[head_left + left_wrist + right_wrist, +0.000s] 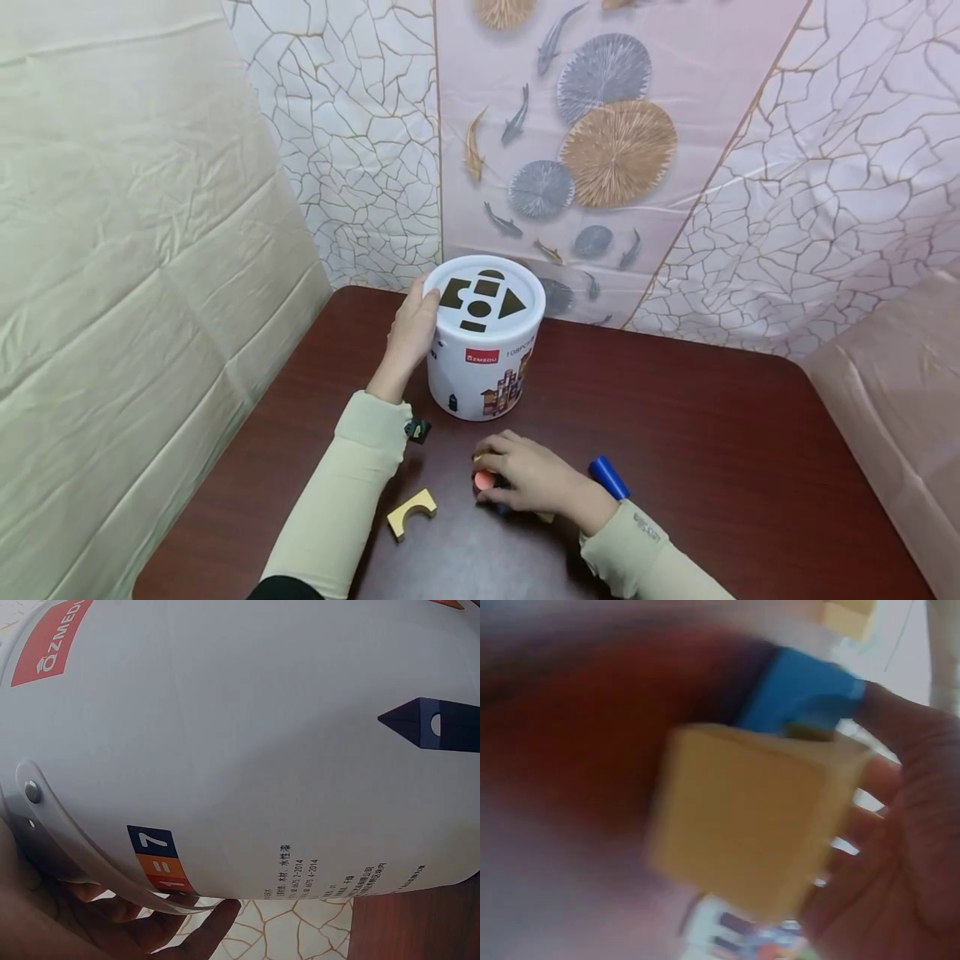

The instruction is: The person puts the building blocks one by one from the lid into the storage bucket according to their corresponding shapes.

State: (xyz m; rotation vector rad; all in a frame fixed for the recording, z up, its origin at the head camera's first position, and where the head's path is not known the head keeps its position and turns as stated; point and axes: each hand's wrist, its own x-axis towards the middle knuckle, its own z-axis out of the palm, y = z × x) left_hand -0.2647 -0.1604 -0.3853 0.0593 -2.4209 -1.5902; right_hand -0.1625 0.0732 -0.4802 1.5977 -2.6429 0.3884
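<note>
A white bucket point(480, 375) of building blocks stands on the table, its lid point(525, 292) cut with shaped holes. My left hand point(412, 325) grips its left side near the rim, thumb up by the lid. In the left wrist view, fingers point(157, 930) lie beside the bucket's plastic handle point(90, 847). In front of the bucket, my right hand point(528, 475) curls its thumb and fingers round an orange round-faced block point(484, 480). The right wrist view is blurred; a blue block with a curved cutout point(802, 694) overlaps the thumb tip, and a yellow block point(742, 817) lies nearer the camera.
A yellow arch block point(411, 512) lies on the dark red table point(675, 417), between the forearms. Just beyond the right wrist is a blue cylinder point(608, 477). Patterned cloth point(360, 125) hangs behind the table's far edge.
</note>
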